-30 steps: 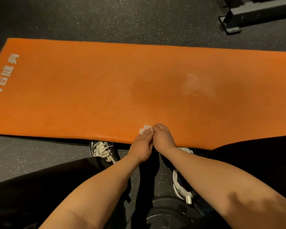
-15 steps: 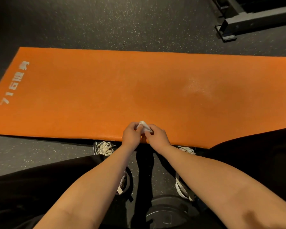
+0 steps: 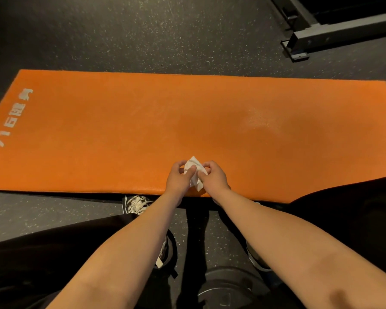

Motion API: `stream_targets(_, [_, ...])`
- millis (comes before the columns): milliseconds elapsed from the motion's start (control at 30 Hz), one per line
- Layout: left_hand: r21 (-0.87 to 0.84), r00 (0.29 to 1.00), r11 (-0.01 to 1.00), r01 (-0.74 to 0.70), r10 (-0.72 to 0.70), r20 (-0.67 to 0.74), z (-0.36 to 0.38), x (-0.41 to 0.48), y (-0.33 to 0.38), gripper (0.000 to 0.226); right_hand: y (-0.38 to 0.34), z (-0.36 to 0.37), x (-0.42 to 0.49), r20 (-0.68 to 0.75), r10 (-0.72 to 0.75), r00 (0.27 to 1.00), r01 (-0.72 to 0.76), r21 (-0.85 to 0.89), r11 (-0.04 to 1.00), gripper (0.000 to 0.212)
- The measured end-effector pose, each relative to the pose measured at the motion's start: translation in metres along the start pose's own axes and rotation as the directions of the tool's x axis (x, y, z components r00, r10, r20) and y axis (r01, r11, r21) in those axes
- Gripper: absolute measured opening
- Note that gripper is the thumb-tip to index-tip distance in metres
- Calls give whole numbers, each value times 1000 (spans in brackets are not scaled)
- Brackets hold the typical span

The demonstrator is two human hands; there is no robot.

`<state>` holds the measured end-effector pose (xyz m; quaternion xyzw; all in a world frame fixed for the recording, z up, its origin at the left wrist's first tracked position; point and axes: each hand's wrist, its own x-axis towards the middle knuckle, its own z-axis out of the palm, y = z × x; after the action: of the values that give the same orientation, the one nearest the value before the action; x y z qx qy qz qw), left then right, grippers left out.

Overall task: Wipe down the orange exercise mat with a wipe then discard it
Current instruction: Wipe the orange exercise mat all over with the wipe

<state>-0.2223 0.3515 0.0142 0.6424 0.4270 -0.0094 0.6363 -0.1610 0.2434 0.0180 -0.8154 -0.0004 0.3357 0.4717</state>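
Observation:
The orange exercise mat (image 3: 120,130) lies flat across the dark speckled floor, with pale lettering at its left end and a damp sheen right of centre. A small crumpled white wipe (image 3: 194,172) hangs just above the mat's near edge. My left hand (image 3: 178,180) pinches its left side and my right hand (image 3: 214,179) pinches its right side, fingers curled round it. Both forearms reach forward from the bottom of the view.
A grey metal equipment frame (image 3: 316,34) stands on the floor at the far right, beyond the mat. My two shoes, one with white laces (image 3: 136,204), are at the mat's near edge. A dark round weight plate (image 3: 227,288) lies on the floor between my legs.
Both hands have lifted the wipe off the mat's near edge and drawn it slightly apart between them. The view has tilted so more of the mat shows.

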Motion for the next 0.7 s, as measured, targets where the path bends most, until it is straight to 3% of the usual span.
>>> stream_targets(133, [13,996,1000,28,-27,-86,2,4,-1,40,2,-1,1,50,17,999,-18,28,999,30])
stream_targets(300, [-50,994,998,26,-31,-106,-1,5,3,25,1,1,3,43,15,999,-18,72,997,16])
stream_targets(433, [-15,987,1000,28,-30,-156,-5,4,5,8,-3,1,1,46,-51,998,51,0,999,25])
stream_targets(567, [-24,986,998,58,-61,-156,-8,2,8,15,-3,5,4,54,-42,998,43,-10,999,38])
stream_targets(700, [-102,990,984,144,-144,4,-7,-5,9,39,-4,5,4,50,-47,998,49,-29,998,39])
